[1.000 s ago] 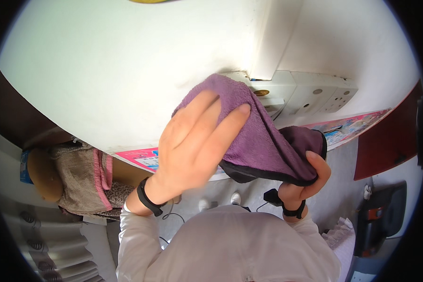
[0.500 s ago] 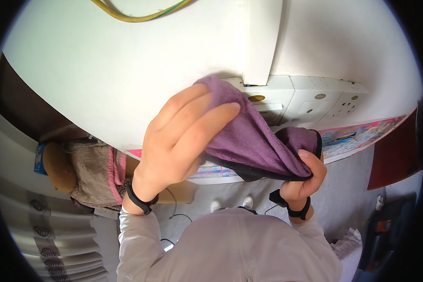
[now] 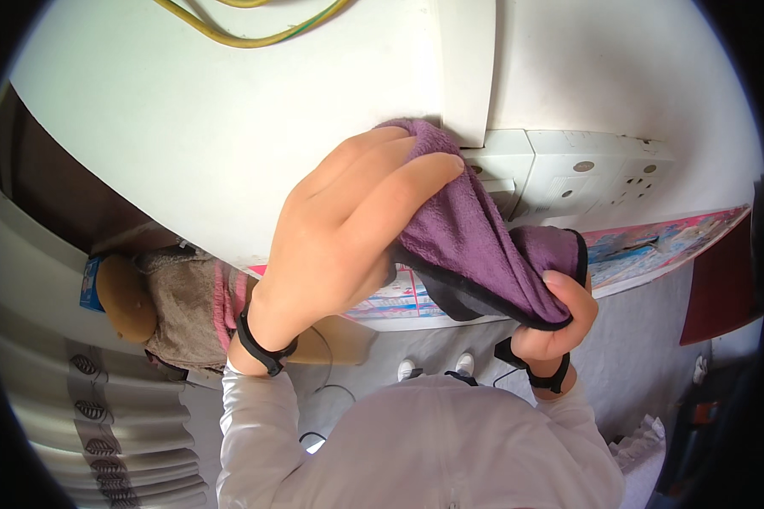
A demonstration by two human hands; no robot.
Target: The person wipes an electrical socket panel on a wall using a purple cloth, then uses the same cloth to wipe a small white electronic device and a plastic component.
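Head view: 2 hands are on a purple cloth with a black hem, near the lower edge of a white wall. The left hand lies over the cloth's upper end, fingers extended and slightly spread; I cannot tell whether its thumb grips beneath. The right hand pinches the cloth's lower right corner between thumb and fingers. Just right of the cloth's top are white sockets, below a white trunking. Along the wall's lower edge runs a colourful sheet. Near the upper edge is a yellow-green cable.
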